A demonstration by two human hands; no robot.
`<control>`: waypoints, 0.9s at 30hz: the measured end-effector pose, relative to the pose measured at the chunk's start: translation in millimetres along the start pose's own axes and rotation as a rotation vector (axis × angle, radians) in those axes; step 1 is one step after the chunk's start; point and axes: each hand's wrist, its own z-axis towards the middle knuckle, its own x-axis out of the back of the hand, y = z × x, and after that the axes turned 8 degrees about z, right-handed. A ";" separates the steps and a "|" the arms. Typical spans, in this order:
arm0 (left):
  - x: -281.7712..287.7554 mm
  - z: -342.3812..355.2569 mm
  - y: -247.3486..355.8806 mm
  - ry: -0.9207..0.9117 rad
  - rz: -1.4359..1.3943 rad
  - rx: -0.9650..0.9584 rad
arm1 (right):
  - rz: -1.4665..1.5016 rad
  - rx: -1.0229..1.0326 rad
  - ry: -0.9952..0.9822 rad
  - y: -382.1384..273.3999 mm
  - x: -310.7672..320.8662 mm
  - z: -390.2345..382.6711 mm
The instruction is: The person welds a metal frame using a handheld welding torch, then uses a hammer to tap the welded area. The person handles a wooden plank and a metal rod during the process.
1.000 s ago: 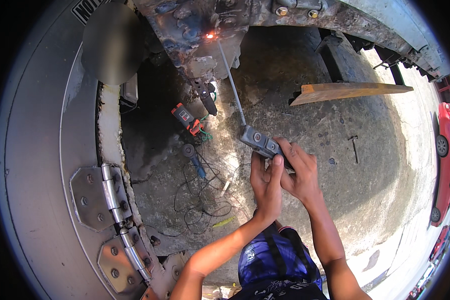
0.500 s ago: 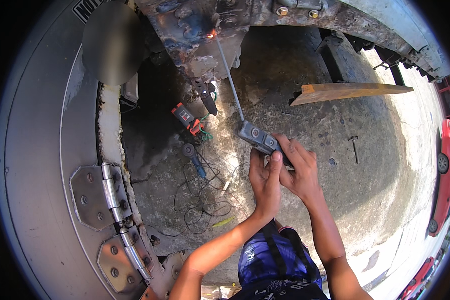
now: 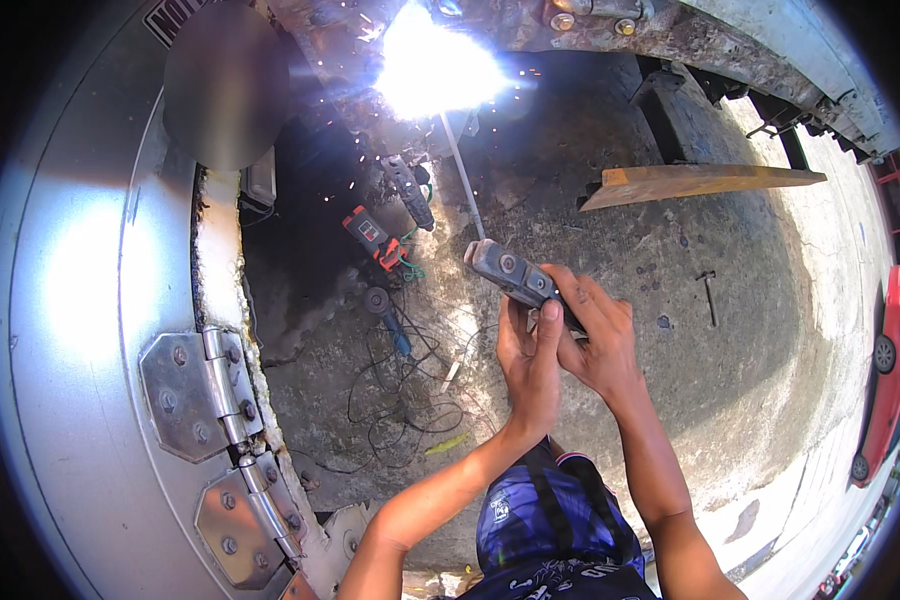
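Observation:
Both my hands grip a dark welding electrode holder point(image 3: 511, 270) in front of me. My left hand point(image 3: 532, 362) closes round it from below, thumb up along its side. My right hand point(image 3: 598, 338) wraps the handle from the right. A thin grey welding rod point(image 3: 462, 178) runs up from the holder's jaws to the rusty metal above. At its tip burns a blinding white arc point(image 3: 435, 65), and sparks fly around it. The glare hides the rod's end and the metal there. A dark clamp point(image 3: 408, 192) hangs just below the arc.
An orange and black welding machine point(image 3: 373, 238), a blue angle grinder point(image 3: 392, 322) and tangled cables lie on the concrete. A hammer point(image 3: 710, 298) lies to the right, below a rusty steel beam point(image 3: 710, 183). On the left stands a grey panel with steel hinges point(image 3: 228, 388). A red car point(image 3: 884, 380) is at the far right.
The small orange glow at the rod's tip has become a bright white arc with sparks, lighting the left panel. The electrode holder has shifted very slightly left; my hands keep their grip.

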 end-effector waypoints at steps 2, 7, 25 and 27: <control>1.7 -0.1 -0.5 -0.004 0.011 0.005 | -0.020 -0.017 -0.021 -1.8 1.8 0.6; 0.1 0.7 2.1 -0.004 -0.002 -0.005 | 0.028 0.004 0.025 -0.1 -1.6 2.4; -0.1 -17.9 -6.4 0.071 0.055 0.011 | 0.042 0.026 -0.173 -1.4 9.7 -5.8; -1.4 -18.3 -5.8 0.064 0.057 0.013 | 0.035 0.026 -0.159 -0.1 9.2 -9.5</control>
